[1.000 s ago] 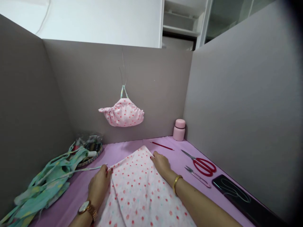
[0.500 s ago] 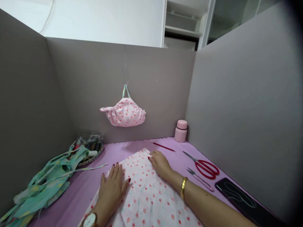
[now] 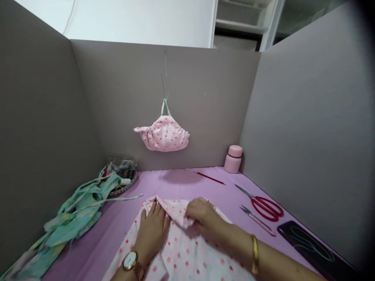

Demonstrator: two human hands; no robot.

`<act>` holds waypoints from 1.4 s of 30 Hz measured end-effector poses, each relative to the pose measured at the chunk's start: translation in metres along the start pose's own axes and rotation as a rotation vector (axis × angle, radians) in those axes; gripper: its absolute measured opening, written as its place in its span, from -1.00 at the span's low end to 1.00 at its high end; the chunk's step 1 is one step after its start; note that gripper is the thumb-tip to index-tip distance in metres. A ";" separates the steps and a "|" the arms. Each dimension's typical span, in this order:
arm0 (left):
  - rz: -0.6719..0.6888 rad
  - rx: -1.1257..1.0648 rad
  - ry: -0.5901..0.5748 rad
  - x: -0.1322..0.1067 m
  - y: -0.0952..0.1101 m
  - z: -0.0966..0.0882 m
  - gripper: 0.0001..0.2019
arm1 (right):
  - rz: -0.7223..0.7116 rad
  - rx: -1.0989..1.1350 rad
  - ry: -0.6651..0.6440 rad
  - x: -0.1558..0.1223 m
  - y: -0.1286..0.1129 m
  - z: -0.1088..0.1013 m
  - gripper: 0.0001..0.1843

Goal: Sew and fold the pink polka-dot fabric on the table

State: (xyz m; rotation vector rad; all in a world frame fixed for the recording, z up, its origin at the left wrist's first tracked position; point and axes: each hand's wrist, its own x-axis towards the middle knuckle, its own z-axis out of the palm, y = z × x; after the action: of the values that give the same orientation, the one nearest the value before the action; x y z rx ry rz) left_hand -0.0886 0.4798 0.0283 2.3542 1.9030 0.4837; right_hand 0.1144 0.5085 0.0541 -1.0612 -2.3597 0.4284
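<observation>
A white cloth with red and pink dots (image 3: 187, 249) lies across the near part of the table. Its far corner is folded back toward me. My left hand (image 3: 154, 228) rests flat on the cloth at the left, fingertips tucked under the turned edge. My right hand (image 3: 202, 218) is closed on the folded corner, the fingers pinching the fabric and lifting it slightly. The rest of the cloth runs down out of the bottom of the view.
Behind hangs a dotted pink cloth piece (image 3: 165, 134) on a hook. Green fabric strips (image 3: 79, 214) and a sewing basket (image 3: 125, 187) are left. To the right are a pencil (image 3: 209, 178), red-handled scissors (image 3: 266, 207), thread snips (image 3: 258, 220), a phone (image 3: 310, 244) and a pink flask (image 3: 233, 160).
My right hand has taken hold of the cloth's far corner and drawn it back toward me, making a fold. My left hand has shifted right, still on the cloth. The view has shifted slightly.
</observation>
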 end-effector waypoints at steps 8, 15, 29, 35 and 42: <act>-0.053 0.001 0.147 0.000 -0.004 -0.010 -0.62 | -0.103 -0.058 0.000 -0.040 -0.029 0.022 -0.76; -0.003 0.093 0.092 0.003 -0.005 -0.004 -0.61 | -0.115 -0.060 -0.042 -0.046 -0.038 0.016 -0.74; -0.032 0.172 -0.023 0.008 -0.007 -0.005 -0.42 | 0.209 -0.067 0.131 -0.138 -0.042 -0.072 -0.75; 0.336 0.067 -0.049 -0.054 0.063 -0.005 -0.50 | 0.739 -0.220 0.146 -0.264 -0.047 -0.119 -0.70; 0.724 -0.090 -0.410 -0.117 0.122 -0.010 -0.44 | 0.915 -0.159 0.087 -0.296 -0.049 -0.105 -0.90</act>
State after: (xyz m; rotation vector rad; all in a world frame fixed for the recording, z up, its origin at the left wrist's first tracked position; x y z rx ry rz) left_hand 0.0020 0.3375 0.0458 2.7469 0.8182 0.0916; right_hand 0.3108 0.2591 0.0677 -2.1618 -1.7239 0.4876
